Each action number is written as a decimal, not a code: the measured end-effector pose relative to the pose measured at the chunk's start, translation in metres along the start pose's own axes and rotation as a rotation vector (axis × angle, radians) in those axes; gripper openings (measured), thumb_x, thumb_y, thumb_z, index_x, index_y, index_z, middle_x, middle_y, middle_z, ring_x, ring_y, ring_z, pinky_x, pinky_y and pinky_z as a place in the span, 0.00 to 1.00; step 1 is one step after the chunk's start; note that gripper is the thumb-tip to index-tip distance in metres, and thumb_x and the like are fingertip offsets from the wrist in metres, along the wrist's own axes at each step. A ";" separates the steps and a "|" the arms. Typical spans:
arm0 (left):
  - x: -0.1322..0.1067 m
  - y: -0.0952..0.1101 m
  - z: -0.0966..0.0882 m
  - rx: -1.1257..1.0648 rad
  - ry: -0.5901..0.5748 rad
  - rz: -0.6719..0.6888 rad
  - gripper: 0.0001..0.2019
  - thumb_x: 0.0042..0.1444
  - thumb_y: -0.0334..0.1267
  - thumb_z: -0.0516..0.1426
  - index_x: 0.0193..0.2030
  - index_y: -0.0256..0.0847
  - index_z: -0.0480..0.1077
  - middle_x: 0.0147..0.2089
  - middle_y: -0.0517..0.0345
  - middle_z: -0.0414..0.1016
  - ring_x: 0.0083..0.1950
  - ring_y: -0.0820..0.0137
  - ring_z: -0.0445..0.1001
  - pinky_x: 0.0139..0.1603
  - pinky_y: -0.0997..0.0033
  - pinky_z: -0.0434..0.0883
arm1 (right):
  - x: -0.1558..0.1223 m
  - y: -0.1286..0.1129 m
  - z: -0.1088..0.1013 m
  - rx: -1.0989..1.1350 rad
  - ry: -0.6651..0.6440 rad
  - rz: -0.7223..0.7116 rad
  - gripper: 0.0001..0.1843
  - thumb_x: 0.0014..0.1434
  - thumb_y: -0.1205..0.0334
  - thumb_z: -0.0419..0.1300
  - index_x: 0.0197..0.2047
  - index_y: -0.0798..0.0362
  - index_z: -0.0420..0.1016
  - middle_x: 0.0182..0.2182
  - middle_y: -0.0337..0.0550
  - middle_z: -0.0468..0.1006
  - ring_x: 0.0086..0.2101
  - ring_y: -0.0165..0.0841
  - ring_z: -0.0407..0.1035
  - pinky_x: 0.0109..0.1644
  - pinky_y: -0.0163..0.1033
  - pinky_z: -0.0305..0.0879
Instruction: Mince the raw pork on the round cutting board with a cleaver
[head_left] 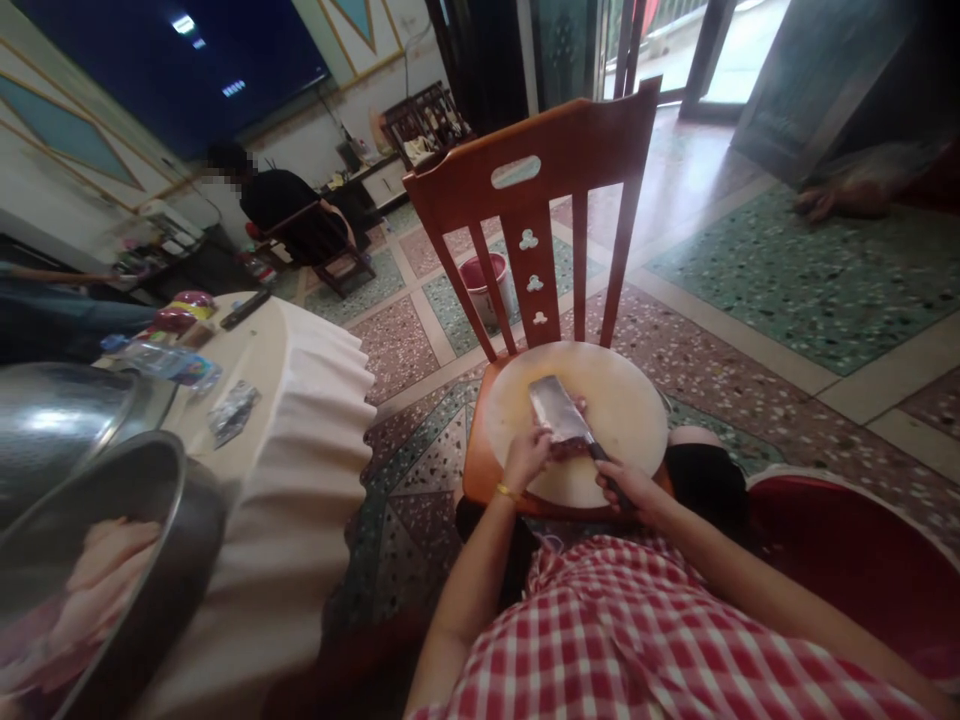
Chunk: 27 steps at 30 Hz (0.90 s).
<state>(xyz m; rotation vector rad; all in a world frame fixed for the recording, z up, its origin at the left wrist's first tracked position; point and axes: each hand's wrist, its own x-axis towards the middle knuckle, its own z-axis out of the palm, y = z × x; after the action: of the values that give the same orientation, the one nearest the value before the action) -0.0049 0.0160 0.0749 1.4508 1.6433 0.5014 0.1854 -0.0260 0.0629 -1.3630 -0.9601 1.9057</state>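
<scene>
My right hand (630, 486) is wrapped round the black handle of a cleaver (555, 405). Its broad blade lies over a round, pale chopping board (622, 410), which rests on the seat of a wooden chair (480, 455). Small reddish pieces of meat (571, 450) show beside and partly beneath the blade. My left hand (529, 456), with a yellow band at the wrist, has its fingers closed at the near left edge of the meat, close to the blade. The blade hides part of what those fingers grip.
Left, a cloth-covered table (307, 400) bears a metal basin (176, 480) of raw meat, a plastic bottle (172, 362) and a crumpled packet (234, 412). A red tub (840, 540) stands at my right. Beyond the chair are a bucket (487, 290) and a seated person (289, 215).
</scene>
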 end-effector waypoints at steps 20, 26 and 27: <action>0.042 -0.016 -0.042 0.195 0.303 0.051 0.13 0.56 0.41 0.47 0.39 0.36 0.69 0.37 0.51 0.73 0.38 0.69 0.69 0.40 0.72 0.63 | -0.048 -0.076 -0.008 -0.761 0.480 -0.835 0.28 0.60 0.52 0.49 0.60 0.55 0.55 0.49 0.50 0.67 0.47 0.43 0.64 0.53 0.45 0.60; 0.015 0.002 -0.007 0.056 0.242 0.213 0.12 0.53 0.33 0.48 0.41 0.38 0.70 0.40 0.53 0.73 0.40 0.69 0.69 0.44 0.71 0.64 | -0.026 -0.053 -0.017 -0.825 0.384 -0.781 0.29 0.61 0.53 0.47 0.62 0.55 0.51 0.52 0.48 0.64 0.49 0.42 0.61 0.53 0.44 0.59; 0.011 -0.004 -0.001 0.037 0.275 0.167 0.11 0.52 0.33 0.49 0.39 0.38 0.70 0.38 0.54 0.73 0.39 0.70 0.69 0.43 0.72 0.65 | -0.020 -0.044 -0.019 -0.861 0.307 -0.696 0.27 0.61 0.54 0.47 0.62 0.54 0.52 0.51 0.48 0.65 0.49 0.43 0.61 0.52 0.45 0.60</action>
<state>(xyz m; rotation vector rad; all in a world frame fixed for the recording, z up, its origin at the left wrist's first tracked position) -0.0076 0.0256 0.0685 1.6115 1.7581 0.7977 0.2120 -0.0133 0.1061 -1.4074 -1.8849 0.7374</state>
